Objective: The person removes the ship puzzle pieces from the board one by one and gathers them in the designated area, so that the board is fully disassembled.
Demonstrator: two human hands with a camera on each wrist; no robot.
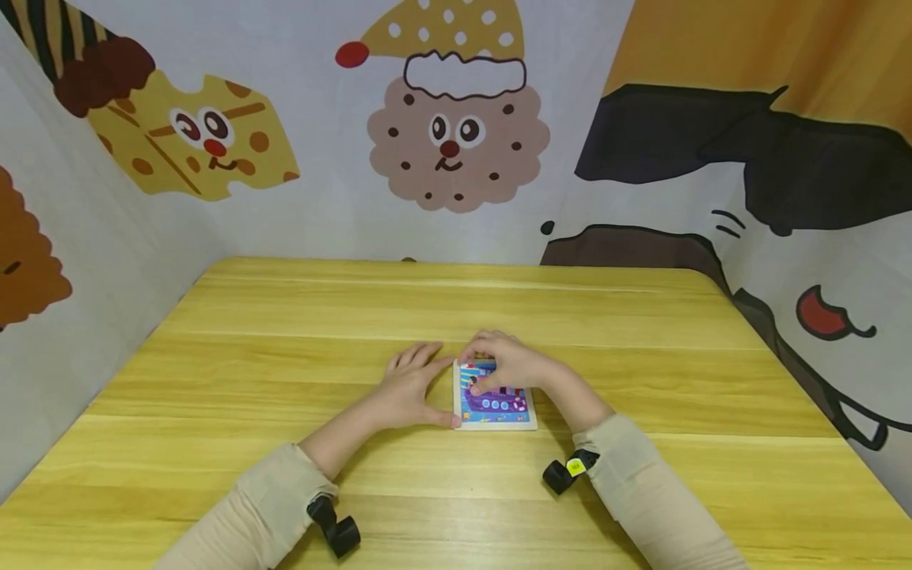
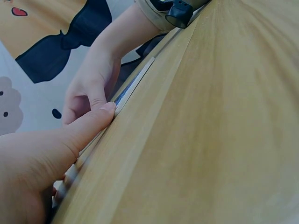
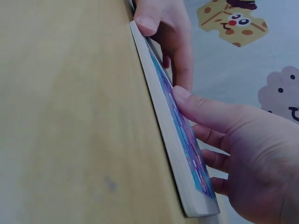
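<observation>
Two hands were on one small puzzle board [image 1: 496,404], which lay flat on the wooden table [image 1: 285,380], near its middle. It looked like the piece-fitting step, with the board being steadied while something on its picture face was worked. Left of the board, the left hand [image 1: 409,388] lay flat with fingers straight, its thumb tip [image 2: 105,112] pressed against the board's near edge. Over the board's far part, the right hand [image 1: 507,362] had its fingers curled down onto the colourful face; whether they pinched a loose piece could not be told. Any next move would call for gentle, level pressure so the thin board didn't slide.
</observation>
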